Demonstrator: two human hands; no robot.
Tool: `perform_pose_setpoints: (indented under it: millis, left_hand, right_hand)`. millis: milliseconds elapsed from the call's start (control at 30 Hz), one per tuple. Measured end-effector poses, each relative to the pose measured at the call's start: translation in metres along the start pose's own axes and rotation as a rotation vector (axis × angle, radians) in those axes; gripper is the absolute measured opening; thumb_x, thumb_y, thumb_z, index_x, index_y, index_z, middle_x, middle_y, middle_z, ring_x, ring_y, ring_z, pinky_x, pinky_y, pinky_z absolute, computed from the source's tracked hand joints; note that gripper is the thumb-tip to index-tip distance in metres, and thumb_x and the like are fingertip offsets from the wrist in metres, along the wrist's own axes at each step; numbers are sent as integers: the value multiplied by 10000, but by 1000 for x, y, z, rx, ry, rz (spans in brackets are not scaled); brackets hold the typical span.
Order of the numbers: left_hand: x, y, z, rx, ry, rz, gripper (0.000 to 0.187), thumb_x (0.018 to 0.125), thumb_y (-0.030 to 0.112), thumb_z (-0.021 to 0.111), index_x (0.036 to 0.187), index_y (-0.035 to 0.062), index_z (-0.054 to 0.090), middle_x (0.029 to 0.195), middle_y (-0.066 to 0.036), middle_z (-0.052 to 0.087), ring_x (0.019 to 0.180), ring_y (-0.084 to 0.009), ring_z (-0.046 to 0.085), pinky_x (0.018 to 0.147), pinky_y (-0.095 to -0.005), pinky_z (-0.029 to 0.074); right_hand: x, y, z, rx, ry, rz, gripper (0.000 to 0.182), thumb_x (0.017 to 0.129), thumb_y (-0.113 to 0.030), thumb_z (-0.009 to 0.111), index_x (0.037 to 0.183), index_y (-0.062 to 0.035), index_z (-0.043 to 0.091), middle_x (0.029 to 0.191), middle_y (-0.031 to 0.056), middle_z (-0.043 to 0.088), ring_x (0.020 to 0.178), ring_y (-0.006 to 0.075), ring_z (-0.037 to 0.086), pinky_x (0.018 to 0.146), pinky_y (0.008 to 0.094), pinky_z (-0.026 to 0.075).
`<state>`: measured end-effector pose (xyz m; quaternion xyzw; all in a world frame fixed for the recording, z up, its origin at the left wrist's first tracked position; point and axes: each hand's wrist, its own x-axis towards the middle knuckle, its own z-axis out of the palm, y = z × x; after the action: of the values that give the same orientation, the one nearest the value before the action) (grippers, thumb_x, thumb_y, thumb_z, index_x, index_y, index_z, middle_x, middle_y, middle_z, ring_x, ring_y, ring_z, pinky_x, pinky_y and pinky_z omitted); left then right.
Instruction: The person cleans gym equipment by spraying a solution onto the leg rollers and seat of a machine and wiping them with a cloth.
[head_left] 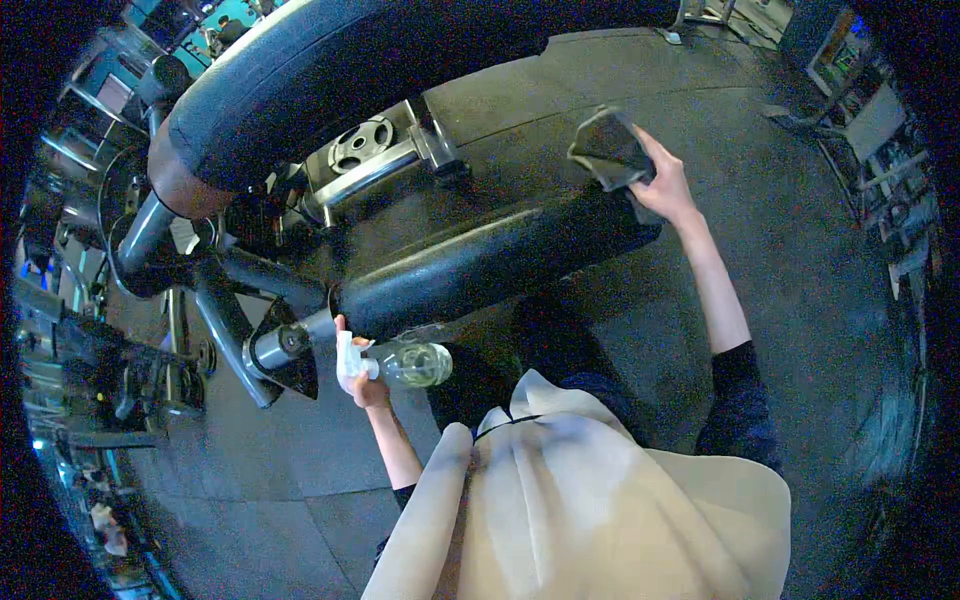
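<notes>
Cloth (pixel 608 148) gripped under right hand (pixel 662 185) fingers, pressed on pad (pixel 480 265).

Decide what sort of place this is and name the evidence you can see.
Most likely a gym: a padded bench, a weight plate on a steel bar, and more machines around. The right hand holds a cloth, the left hand a spray bottle.

Person wears a loose cream fabric vest (pixel 590 490) over a dark long-sleeved top; dark sleeves (pixel 740 400) pushed up past the forearms on both sides of the vest. Thin dark cord (pixel 505 425) crosses the vest's collar. Hands bare.
</notes>
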<state>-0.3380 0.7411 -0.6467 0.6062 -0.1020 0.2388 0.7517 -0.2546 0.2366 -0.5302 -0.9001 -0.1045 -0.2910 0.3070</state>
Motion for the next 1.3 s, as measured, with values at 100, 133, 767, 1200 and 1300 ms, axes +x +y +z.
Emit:
perform_pose_setpoints:
  millis: [100,133,767,1200,1300]
  left_hand:
    - [0,-2,-5,-45,-4,-26,896,606,362,635,1290,-166,397,1404,-239,378,932,-182,542,860,-256,375]
    - [1,1,-3,-22,4,-20,907,612,381,645,1280,-181,398,1367,-257,410,942,-194,552,883,-273,386]
    - [-31,-41,-53,-316,164,-175,703,655,224,590,1280,-54,429,1201,-164,550,1100,-286,535,928,-379,432]
    - [1,15,5,-90,-38,-122,977,598,295,637,1386,-140,257,1228,-183,500,912,-154,525,794,-235,397]
    - [-1,12,0,-107,-32,-159,945,594,295,644,1334,-186,307,1370,-253,407,955,-192,539,872,-284,418]
  right_hand:
    - [4,-32,16,122,-126,-139,673,633,47,617,1287,-79,518,1229,134,592,1133,252,581,963,336,463]
    - [8,-51,25,84,-169,-244,619,647,54,607,1248,-82,552,1172,124,623,1067,254,616,914,336,491]
    - [-33,-272,227,264,241,-638,467,804,-210,533,1269,-256,536,1037,-17,592,740,110,563,537,259,424]
    - [-70,-58,66,-287,368,-415,458,678,-110,635,1128,-195,644,1125,5,622,851,194,639,660,310,531]
    - [-89,-11,27,-345,431,-319,523,653,-116,657,1171,-105,583,1135,89,610,911,268,633,736,350,531]
